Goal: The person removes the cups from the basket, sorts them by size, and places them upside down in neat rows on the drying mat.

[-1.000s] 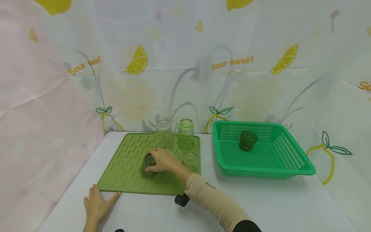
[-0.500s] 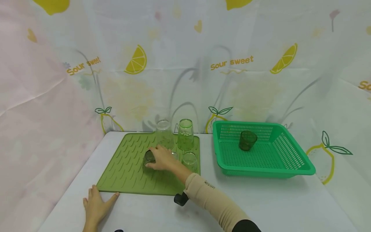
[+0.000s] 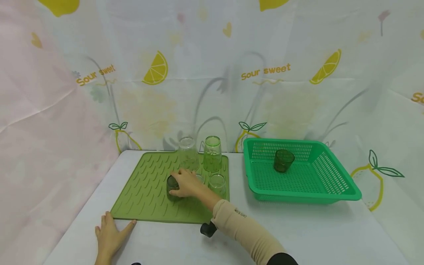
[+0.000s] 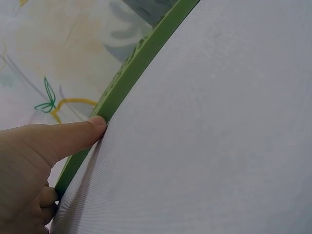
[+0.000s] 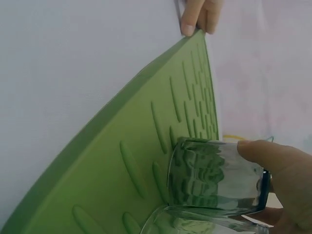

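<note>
My right hand [image 3: 188, 183] grips a short dark-tinted glass [image 3: 172, 186] near its base. In the right wrist view the glass [image 5: 212, 175] stands mouth down on the ribbed green drying mat [image 5: 122, 151], my thumb on its side and fingers round behind. Right beside it is a clear glass [image 5: 190, 222], partly cut off by the frame. At the mat's near left corner my left hand [image 3: 109, 235] rests with fingers spread. The left wrist view shows that thumb [image 4: 78, 136] against the edge of the mat [image 4: 131, 78].
At the mat's back stand a tall clear glass [image 3: 187, 154] and a tall green glass [image 3: 212, 154]. A short clear glass [image 3: 217, 184] stands near its right edge. To the right, a green plastic basket [image 3: 303, 195] on the white table [image 3: 318, 228] holds another dark glass [image 3: 283, 161].
My right hand and the dark glass have shifted slightly right over the mat. The left hand stays at the mat's corner.
</note>
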